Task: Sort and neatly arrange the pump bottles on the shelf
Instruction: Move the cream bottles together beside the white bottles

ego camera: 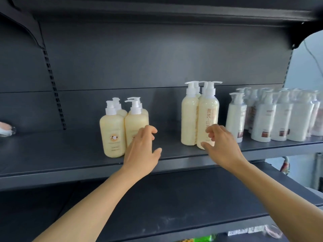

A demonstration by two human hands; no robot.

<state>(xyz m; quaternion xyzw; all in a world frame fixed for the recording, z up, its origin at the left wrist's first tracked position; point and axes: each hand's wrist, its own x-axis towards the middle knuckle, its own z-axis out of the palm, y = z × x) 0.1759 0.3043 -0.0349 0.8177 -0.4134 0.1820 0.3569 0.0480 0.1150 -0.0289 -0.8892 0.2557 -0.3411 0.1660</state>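
Dark metal shelf [70, 151]: left hand [139, 152] and right hand [222, 145] are reaching, fingers apart, empty; should be gripping the squat cream plastic pump bottles [112, 135] and tall cream plastic pump bottles [189, 119] low on the body.

Pale yellow short bottles [112, 135] and tall bottles [189, 119] are topped with white pumps. White bottles [283, 117] are marked with brownish labels, all set on a dark grey shelf [70, 154].

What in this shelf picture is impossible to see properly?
All in the head view:
- White bottles on the right: labels blurred, the group cut off by the right edge.
- Rear short cream bottles: mostly hidden by the front pair.
- Tall bottle's label: lower characters covered by the right hand.
- Pink item at the left edge: cut off, unidentifiable.
- Left hand: contact with a bottle unclear.
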